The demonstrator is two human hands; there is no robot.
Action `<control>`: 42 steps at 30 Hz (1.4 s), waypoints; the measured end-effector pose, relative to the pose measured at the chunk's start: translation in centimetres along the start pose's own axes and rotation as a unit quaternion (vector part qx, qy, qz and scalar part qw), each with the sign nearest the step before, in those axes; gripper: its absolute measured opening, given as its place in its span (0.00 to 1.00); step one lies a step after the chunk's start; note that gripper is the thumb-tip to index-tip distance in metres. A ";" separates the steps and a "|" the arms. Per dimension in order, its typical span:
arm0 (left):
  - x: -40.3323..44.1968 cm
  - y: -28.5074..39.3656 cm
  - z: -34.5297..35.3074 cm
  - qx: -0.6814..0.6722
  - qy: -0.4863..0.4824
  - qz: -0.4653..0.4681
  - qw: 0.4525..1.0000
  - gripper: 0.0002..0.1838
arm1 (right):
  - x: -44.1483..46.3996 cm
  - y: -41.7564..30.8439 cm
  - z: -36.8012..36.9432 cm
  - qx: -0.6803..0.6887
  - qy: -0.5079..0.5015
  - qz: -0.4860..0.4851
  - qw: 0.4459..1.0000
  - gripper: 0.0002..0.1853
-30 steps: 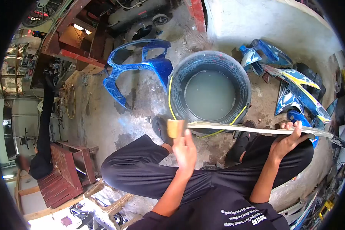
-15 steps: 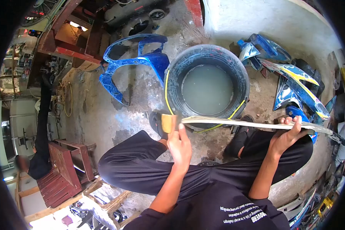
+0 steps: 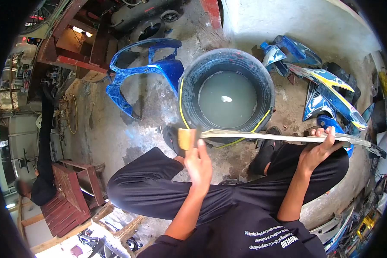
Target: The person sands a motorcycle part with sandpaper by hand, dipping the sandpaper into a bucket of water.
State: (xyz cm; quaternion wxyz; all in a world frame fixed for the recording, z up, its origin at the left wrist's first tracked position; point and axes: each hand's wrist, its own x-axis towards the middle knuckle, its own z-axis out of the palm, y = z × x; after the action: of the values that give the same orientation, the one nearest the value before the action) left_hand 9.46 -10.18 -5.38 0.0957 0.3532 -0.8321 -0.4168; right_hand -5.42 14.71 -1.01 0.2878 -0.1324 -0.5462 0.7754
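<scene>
My left hand is closed around a tan block with a dark, blurred side, which looks like a sanding block. It sits at the left end of a long, thin panel, seen edge-on with a pale rim. My right hand grips that panel near its right end, fingers over the top edge and palm below. The panel spans level above my knees, in front of a large dark bucket of cloudy water. A white spot, foam or a reflection, shows on the water.
A blue plastic fairing lies on the concrete floor left of the bucket. Several blue, white and yellow panels are piled at right by the wall. Another person sits at far left by a reddish wooden bench.
A white spot now shows on the bucket's water. The view has shifted slightly, and both hands keep nearly the same positions on the block and panel.
</scene>
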 end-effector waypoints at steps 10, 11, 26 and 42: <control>-0.6 0.3 0.8 0.029 0.032 0.220 0.975 0.21 | 0.4 -0.1 0.0 -0.031 0.001 0.009 0.999 0.46; -0.3 0.6 0.2 -0.012 0.006 0.049 0.999 0.21 | 0.2 -0.1 0.1 -0.042 0.005 -0.004 0.999 0.44; 0.2 -0.2 0.1 0.040 0.065 0.225 0.971 0.19 | 0.2 -0.2 0.1 -0.035 -0.001 0.011 0.999 0.44; 0.0 -1.1 -0.1 -0.064 0.021 -0.044 0.997 0.20 | 0.2 0.1 -0.6 -0.041 0.010 0.011 0.999 0.39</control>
State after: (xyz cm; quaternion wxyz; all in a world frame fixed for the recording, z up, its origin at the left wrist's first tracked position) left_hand 10.02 -10.71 -6.11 0.1168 0.3916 -0.7849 -0.4658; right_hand -5.33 15.24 -1.30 0.2794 -0.1581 -0.5729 0.7541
